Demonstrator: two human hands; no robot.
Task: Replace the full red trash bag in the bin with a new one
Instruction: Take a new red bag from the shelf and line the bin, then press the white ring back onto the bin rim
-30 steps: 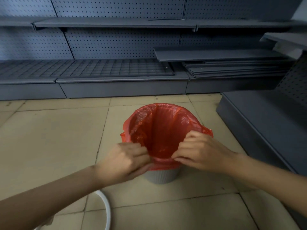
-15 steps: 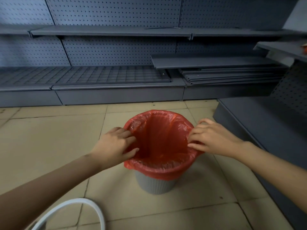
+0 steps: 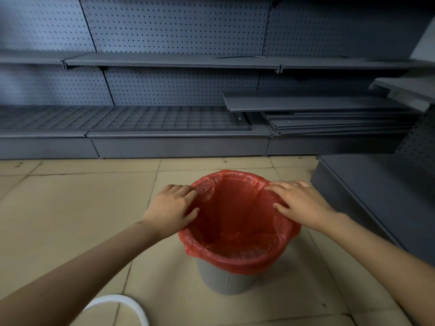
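A grey ribbed bin [image 3: 226, 280] stands on the tiled floor. A red trash bag [image 3: 237, 222] lines it, its edge folded down over the rim all around. The bag's inside looks hollow, with only crumpled plastic at the bottom. My left hand [image 3: 173, 209] rests on the rim's left side, fingers spread over the bag's edge, thumb inside. My right hand [image 3: 300, 203] lies on the right side of the rim, fingers flat on the plastic. Neither hand clearly pinches the bag.
Grey pegboard shelving [image 3: 179, 135] runs along the back, with loose shelf boards [image 3: 339, 121] stacked at the right. A low grey shelf base [image 3: 381, 196] stands close to the bin's right. A white curved object [image 3: 122, 307] lies on the floor at the near left.
My hands have moved from the near edge of the rim out to its left and right sides and further back. The bag's edge now lies folded over the whole rim.
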